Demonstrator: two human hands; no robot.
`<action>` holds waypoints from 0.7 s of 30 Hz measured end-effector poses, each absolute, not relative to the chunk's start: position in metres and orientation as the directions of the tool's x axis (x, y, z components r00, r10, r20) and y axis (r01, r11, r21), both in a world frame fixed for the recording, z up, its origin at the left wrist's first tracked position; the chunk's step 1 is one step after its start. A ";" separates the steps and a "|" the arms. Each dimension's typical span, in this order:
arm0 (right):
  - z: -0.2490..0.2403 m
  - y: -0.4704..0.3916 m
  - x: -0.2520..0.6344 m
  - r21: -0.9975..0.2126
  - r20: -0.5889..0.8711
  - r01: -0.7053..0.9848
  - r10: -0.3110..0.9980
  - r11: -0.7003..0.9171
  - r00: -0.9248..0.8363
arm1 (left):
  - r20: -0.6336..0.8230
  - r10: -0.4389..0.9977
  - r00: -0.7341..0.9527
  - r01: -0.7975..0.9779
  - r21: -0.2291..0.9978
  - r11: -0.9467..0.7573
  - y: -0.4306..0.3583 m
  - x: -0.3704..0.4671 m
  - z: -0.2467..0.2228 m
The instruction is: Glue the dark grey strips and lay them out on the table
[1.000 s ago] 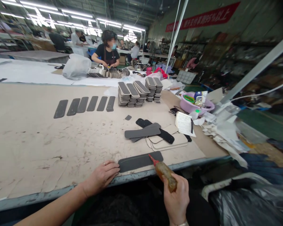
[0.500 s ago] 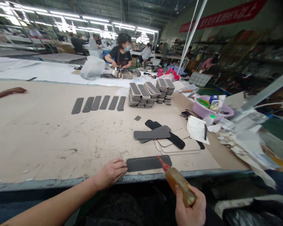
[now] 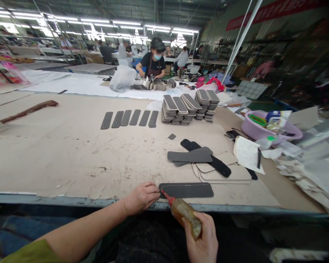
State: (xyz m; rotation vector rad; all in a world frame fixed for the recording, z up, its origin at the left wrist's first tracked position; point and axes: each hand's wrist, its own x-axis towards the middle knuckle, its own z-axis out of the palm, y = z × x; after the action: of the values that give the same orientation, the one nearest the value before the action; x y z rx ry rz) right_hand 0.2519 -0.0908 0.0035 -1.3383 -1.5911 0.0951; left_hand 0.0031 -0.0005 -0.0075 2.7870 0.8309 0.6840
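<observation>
A long dark grey strip [image 3: 189, 190] lies flat at the table's near edge, with a thin pale line along its far side. My left hand [image 3: 142, 198] rests palm down on the table, its fingertips touching the strip's left end. In my right hand [image 3: 202, 237] is a squeeze bottle [image 3: 182, 213] of amber liquid, tilted so that its red nozzle meets the strip near that left end. Beyond the strip, more grey strips [image 3: 189, 157] and black strips [image 3: 220, 166] overlap on beige pieces [image 3: 230, 174].
Stacks of grey-topped pieces [image 3: 181, 109] stand mid-table, right of a row of grey pieces [image 3: 126, 118]. Farther right are a notebook [image 3: 246, 151] and a purple basin [image 3: 274, 131]. A brown stick-like object [image 3: 33, 109] lies left. Across the table a masked person [image 3: 153, 64] works.
My right hand has moved the bottle's nozzle from near the strip's right end to its left end. My left hand stays at the left end. The camera view has turned slightly left.
</observation>
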 end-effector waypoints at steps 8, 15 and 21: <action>0.004 -0.110 0.265 -0.607 0.597 0.726 0.789 0.323 0.148 | 0.391 0.556 0.734 0.485 0.272 -0.831 0.000 0.002 -0.008; 0.011 -0.114 0.304 -0.524 0.663 0.840 0.686 0.139 0.300 | 0.413 0.568 0.713 0.498 0.272 -0.823 0.000 0.002 -0.008; 0.008 -0.110 0.342 -0.395 0.741 0.919 0.595 0.012 0.311 | 0.432 0.558 0.708 0.483 0.280 -0.830 0.001 0.002 -0.007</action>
State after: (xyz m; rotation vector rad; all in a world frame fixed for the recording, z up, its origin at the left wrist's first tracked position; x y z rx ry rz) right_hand 0.3415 -0.1104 0.0082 -1.6841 -1.3845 -0.4545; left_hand 0.0024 0.0009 -0.0069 2.7670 0.8478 0.7722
